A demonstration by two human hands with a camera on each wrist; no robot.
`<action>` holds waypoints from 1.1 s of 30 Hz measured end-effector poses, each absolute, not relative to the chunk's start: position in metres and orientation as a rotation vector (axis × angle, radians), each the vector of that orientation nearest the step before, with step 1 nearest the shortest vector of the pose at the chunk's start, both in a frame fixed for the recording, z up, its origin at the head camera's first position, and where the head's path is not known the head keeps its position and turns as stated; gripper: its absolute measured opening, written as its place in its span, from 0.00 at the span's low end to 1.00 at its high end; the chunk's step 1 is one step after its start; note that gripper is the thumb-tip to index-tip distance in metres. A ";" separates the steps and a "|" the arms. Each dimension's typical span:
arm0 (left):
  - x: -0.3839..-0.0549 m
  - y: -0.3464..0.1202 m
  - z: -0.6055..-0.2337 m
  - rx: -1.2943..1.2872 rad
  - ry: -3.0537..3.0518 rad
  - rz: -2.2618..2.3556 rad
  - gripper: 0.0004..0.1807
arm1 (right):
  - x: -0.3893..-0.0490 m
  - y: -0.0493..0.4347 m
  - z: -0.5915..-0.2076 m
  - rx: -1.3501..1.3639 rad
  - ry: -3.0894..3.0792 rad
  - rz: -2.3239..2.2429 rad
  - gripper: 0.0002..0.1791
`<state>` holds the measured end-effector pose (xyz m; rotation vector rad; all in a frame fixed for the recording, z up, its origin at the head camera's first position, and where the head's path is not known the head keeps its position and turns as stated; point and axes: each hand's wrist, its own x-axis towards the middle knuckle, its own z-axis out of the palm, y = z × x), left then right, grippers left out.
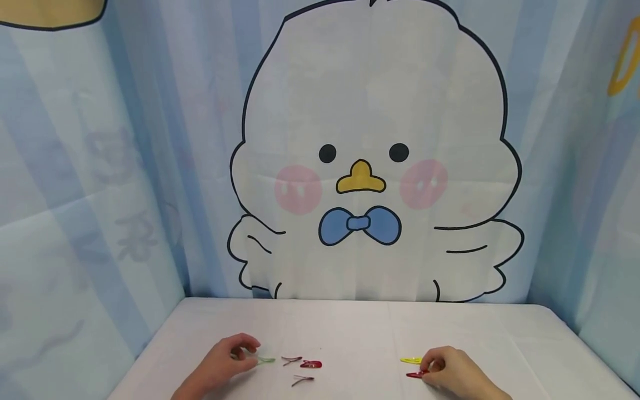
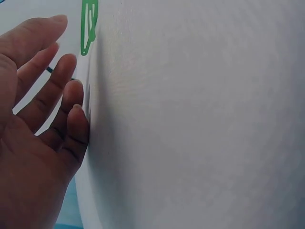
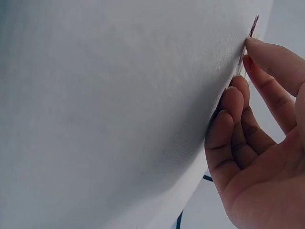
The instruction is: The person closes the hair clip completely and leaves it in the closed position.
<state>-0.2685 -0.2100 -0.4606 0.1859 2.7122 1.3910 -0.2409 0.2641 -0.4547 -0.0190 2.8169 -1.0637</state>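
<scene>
At the 9 o'clock side of the table (image 1: 360,328), the left hand (image 1: 231,360) was positioned with fingers apart, beside a green clip (image 1: 267,360). At 3 o'clock, the right hand (image 1: 452,371) pinched a dark red clip (image 1: 414,375) between thumb and forefinger; a yellow clip (image 1: 411,360) lay adjacent, toward 12 o'clock.

From farther back, a head-worn camera faces forward and down across the table (image 1: 360,336). Wrist cameras view it up close, the left sharing the green snap clip (image 2: 92,33) with the head view.
</scene>
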 end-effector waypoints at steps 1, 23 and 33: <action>-0.269 -0.210 -0.461 0.200 2.712 1.380 0.14 | -0.241 0.264 -0.454 -0.006 2.812 -1.059 0.08; -0.270 -0.207 -0.463 0.210 2.768 1.243 0.15 | -0.240 0.262 -0.430 0.036 2.804 -1.120 0.09; -0.271 -0.209 -0.467 0.281 2.747 1.269 0.13 | -0.232 0.266 -0.429 -0.217 2.794 -1.227 0.11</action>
